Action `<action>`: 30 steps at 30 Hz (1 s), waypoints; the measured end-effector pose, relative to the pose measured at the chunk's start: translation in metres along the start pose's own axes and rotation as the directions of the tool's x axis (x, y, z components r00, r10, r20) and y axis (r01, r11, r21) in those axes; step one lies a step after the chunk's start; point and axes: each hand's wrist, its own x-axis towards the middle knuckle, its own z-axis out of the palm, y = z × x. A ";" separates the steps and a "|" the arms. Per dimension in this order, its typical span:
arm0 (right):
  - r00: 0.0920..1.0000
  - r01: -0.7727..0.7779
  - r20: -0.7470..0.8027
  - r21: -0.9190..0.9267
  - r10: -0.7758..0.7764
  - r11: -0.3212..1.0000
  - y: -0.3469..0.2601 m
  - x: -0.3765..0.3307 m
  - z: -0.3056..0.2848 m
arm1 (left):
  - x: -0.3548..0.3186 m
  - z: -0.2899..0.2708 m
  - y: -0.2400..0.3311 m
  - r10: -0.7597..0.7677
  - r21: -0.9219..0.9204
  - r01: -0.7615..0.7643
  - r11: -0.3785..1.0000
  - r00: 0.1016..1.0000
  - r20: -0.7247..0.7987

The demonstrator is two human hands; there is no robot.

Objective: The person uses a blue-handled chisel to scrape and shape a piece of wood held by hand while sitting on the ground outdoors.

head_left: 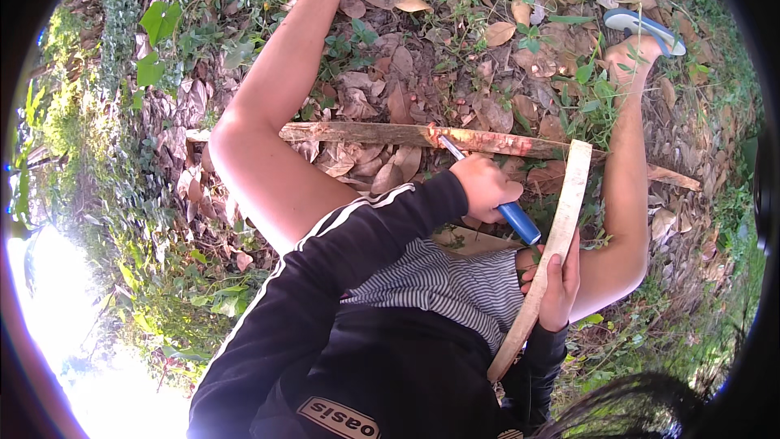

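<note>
My left hand (486, 187) is closed around a tool with a blue handle (520, 223) and a slim metal shaft (451, 147). The shaft's end is at a long, rough piece of wood (366, 132) lying across the ground between my legs; touching or just above it, I cannot tell. Reddish, orange-looking patches mark the wood there. In my right hand (561, 289), a pale, flat wooden strip (561, 236) is held upright at a slant, its lower end near my body. The blue handle's butt is close beside this strip.
Dry brown leaves (496, 114) and soil cover the ground, with green plants (162, 24) around. My bent legs lie on either side, the right foot in a blue and white flip-flop (646, 28). Another pale flat piece (471, 240) shows partly behind my left hand.
</note>
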 end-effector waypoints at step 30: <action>0.991 0.128 -0.020 -0.083 -0.130 0.988 -0.005 -0.023 -0.004 | -0.042 -0.092 -0.074 -0.589 0.238 0.560 0.794 0.805 0.070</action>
